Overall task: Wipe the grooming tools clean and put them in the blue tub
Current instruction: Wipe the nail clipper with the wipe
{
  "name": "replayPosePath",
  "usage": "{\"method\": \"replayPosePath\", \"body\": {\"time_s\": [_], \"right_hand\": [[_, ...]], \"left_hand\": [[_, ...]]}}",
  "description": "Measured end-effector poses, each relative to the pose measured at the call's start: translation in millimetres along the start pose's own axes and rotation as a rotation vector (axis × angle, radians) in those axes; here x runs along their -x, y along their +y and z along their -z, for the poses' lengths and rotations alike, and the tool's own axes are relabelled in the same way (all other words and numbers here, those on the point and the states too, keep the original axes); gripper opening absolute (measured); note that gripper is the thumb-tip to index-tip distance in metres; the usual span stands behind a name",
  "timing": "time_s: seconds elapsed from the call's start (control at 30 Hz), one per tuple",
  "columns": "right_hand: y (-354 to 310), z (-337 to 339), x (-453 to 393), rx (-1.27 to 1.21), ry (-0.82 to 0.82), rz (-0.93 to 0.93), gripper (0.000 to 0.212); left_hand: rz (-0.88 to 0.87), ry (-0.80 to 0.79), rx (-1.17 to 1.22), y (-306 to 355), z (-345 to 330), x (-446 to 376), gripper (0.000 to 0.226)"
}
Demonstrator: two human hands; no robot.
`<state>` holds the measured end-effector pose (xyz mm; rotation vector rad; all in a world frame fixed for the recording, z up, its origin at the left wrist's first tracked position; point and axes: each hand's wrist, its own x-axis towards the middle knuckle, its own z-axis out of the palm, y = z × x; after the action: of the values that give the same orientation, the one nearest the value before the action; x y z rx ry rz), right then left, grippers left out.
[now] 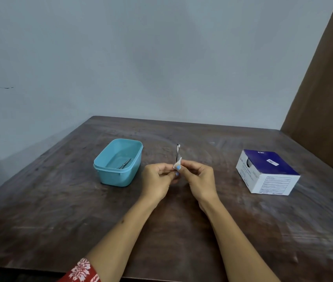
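Frame centre: both hands, left [157,178] and right [199,177], pinch a wipe [177,164] round a metal tool [177,152]. Wiping underway. Next: tool into tub [108,177], centre-left, holding scissors [124,163].

Two hands [157,176] [197,176]; one blue tub [108,176]; two grooming tools [177,151] [124,164]; one wipe [176,164]; one box [267,171].

open table [182,231] between tub [108,178], box [271,180]
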<state>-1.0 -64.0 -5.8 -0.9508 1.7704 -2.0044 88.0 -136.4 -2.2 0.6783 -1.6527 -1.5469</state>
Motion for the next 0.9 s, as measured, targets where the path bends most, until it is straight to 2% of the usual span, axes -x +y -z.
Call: {"method": "replayPosePath", "body": {"time_s": [0.07, 0.23, 0.37, 0.53, 0.7, 0.9], "right_hand": [[-1, 0, 0, 0.014, 0.002, 0.023, 0.008], [-1, -1, -2, 0.024, 0.028, 0.037, 0.006], [0, -1, -1, 0.119, 0.015, 0.034, 0.007], [-5, -1, 1, 0.071, 0.107, 0.025, 0.013], [-6, -1, 4, 0.147, 0.044, 0.044, 0.008], [-10, 0, 5, 0.105, 0.115, 0.093, 0.011]], "left_hand": [[0.014, -0.029, -0.023, -1, 0, -1, 0.019], [0.013, -0.063, -0.02, 0, -1, -1, 0.02], [-0.005, -0.045, -0.031, 2, 0, -1, 0.018], [0.05, -0.122, 0.011, 5, -1, 1, 0.019], [0.023, -0.071, -0.027, 4, 0, 1, 0.02], [0.047, -0.133, 0.015, 7, -1, 4, 0.018]]}}
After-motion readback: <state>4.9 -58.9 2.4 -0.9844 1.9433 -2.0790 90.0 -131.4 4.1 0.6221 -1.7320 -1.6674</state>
